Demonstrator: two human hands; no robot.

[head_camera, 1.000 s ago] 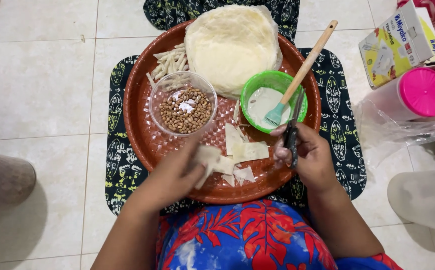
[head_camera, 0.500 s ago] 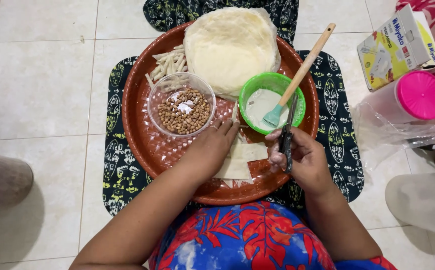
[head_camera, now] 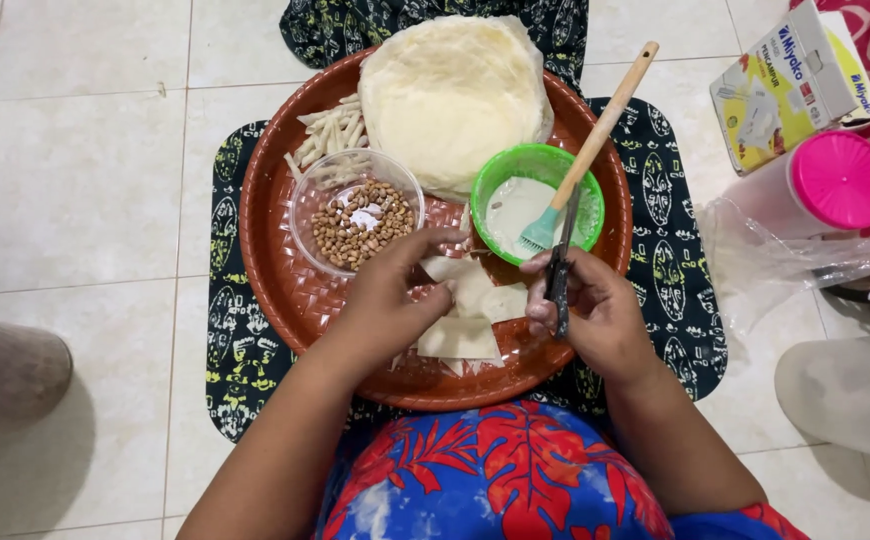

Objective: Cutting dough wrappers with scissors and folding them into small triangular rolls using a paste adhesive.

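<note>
My left hand (head_camera: 390, 295) rests on thin pale pastry pieces (head_camera: 467, 312) lying on the round brown tray (head_camera: 285, 290), fingers pinching one piece near its top edge. Just beyond this hand stands a clear bowl of brown peanuts (head_camera: 358, 222). My right hand (head_camera: 595, 310) is closed around a dark knife (head_camera: 559, 265), blade pointing away from me, beside the pastry pieces. A green bowl of white paste (head_camera: 520, 200) holds a brush with a wooden handle (head_camera: 600, 130). A stack of round pastry sheets (head_camera: 450, 95) lies at the tray's far side.
Rolled pastry sticks (head_camera: 330, 135) lie at the tray's far left. The tray sits on a dark patterned cloth (head_camera: 230, 340) on a tiled floor. At right are a yellow carton (head_camera: 790, 85), a pink-lidded container (head_camera: 835, 180), and a clear plastic bag (head_camera: 775, 265).
My left hand moved from the near pastry scraps up toward the peanut bowl and pinches a pastry piece. My right hand with the knife stayed nearly in place.
</note>
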